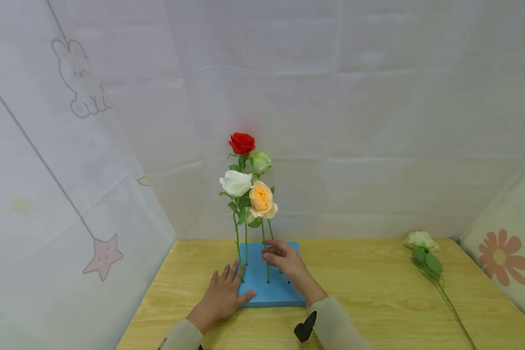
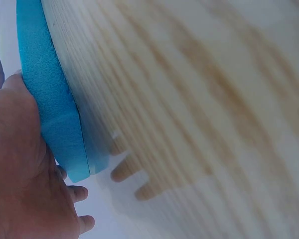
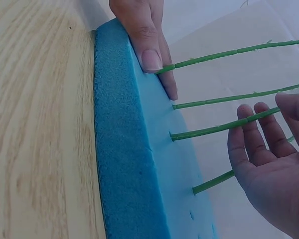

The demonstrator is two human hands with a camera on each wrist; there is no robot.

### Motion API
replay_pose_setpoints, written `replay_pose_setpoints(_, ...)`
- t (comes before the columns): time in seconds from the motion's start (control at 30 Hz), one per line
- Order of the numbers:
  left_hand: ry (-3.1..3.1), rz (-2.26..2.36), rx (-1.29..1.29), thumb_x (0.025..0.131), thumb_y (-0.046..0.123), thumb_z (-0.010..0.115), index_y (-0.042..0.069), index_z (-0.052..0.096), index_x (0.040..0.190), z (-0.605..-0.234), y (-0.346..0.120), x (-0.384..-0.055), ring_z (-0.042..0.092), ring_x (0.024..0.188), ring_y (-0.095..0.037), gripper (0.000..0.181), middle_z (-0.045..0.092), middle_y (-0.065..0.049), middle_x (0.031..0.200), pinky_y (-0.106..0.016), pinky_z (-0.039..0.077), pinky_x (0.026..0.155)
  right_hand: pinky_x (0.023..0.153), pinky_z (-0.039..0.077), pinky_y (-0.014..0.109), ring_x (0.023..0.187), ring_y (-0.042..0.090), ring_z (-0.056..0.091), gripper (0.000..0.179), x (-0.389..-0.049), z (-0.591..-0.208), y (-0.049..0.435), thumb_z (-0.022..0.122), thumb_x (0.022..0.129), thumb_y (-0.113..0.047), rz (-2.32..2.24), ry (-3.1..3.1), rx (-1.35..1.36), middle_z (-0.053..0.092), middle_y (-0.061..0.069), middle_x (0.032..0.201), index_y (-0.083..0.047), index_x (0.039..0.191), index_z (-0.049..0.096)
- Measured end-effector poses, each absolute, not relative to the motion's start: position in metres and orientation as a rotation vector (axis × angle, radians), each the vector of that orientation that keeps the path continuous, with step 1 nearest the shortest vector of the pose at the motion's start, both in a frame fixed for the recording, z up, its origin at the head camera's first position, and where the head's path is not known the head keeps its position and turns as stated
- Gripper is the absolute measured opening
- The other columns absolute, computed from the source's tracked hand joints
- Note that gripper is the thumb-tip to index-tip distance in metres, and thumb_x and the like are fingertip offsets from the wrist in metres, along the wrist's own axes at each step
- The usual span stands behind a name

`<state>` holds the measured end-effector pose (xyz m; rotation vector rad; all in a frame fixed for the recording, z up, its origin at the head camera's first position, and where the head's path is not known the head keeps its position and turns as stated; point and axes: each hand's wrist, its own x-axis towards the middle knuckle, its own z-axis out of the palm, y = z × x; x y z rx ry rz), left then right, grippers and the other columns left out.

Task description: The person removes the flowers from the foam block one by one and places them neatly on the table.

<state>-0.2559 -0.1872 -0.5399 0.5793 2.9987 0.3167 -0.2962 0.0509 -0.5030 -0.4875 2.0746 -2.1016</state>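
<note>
A blue foam block (image 1: pixel 273 294) holds several upright artificial roses: red (image 1: pixel 242 144), pale green (image 1: pixel 260 163), white (image 1: pixel 235 183) and peach (image 1: pixel 261 198). My left hand (image 1: pixel 222 295) rests on the block's left side with spread fingers and its thumb on the top near the front edge. In the left wrist view, that hand (image 2: pixel 25 164) lies along the foam's edge. My right hand (image 1: pixel 286 260) is around the peach rose's stem, low above the block. In the right wrist view, this stem (image 3: pixel 214 130) passes between the thumb and loosely curled fingers (image 3: pixel 254 139).
A further white rose (image 1: pixel 421 240) with green leaves lies on the right of the wooden table (image 1: pixel 358 287). Small holes (image 3: pixel 192 215) show in the foam. Pale printed cloth (image 1: pixel 332 121) hangs behind and at both sides.
</note>
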Motion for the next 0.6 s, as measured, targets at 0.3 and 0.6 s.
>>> replay_pose_setpoints(0.3,3.003,0.306,0.559,0.097,0.075,0.036,0.010,0.026,0.162,-0.5430,-0.1870,-0.2598,0.017,0.152,-0.045,0.092,0.008,-0.014,0.170,-0.072,0.013,0.115,0.095,0.055,0.042,0.105,0.022,0.071,0.047,-0.2999,-0.5051,0.0450,0.066,0.101,-0.015,-2.098,2.067,-0.466,0.068,0.017,0.123,-0.009,0.146,0.055)
replay_pose_setpoints(0.6,3.014,0.302,0.565,0.097,0.075,0.036,0.010,0.026,0.162,-0.5457,-0.1879,-0.2610,0.018,0.152,-0.044,0.092,0.008,-0.013,0.170,-0.072,0.013,0.115,0.093,0.056,0.041,0.103,0.026,0.072,0.040,-0.2990,-0.5029,0.0412,0.064,0.101,-0.010,-2.095,2.092,-0.434,0.070,0.014,0.117,-0.010,0.140,0.060)
